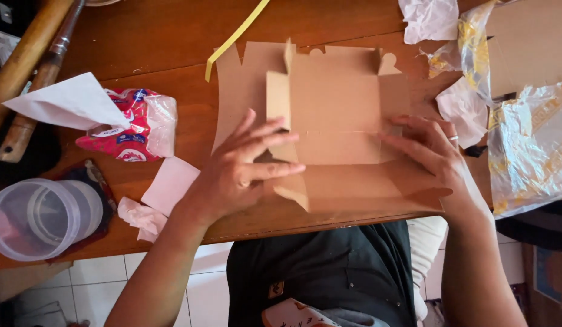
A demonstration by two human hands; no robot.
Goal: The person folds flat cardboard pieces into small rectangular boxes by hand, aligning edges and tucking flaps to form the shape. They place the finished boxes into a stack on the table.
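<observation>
A flat brown cardboard box blank (338, 103) lies partly folded on the wooden table (142, 42). My left hand (241, 169) rests on its left side, fingers spread, pressing a raised side flap near the fold. My right hand (432, 151), wearing a ring, presses fingers down on the right side of the blank beside another flap. Neither hand grips anything; both lie flat on the cardboard.
A clear plastic jar (42, 218) lies on its side at the left edge. A red-and-white printed packet (126, 130), white paper (69, 103), tissue scraps (166, 188), a yellow strip (235, 36), crumpled plastic wrap (529, 151) and a cardboard box (526, 42) surround the blank.
</observation>
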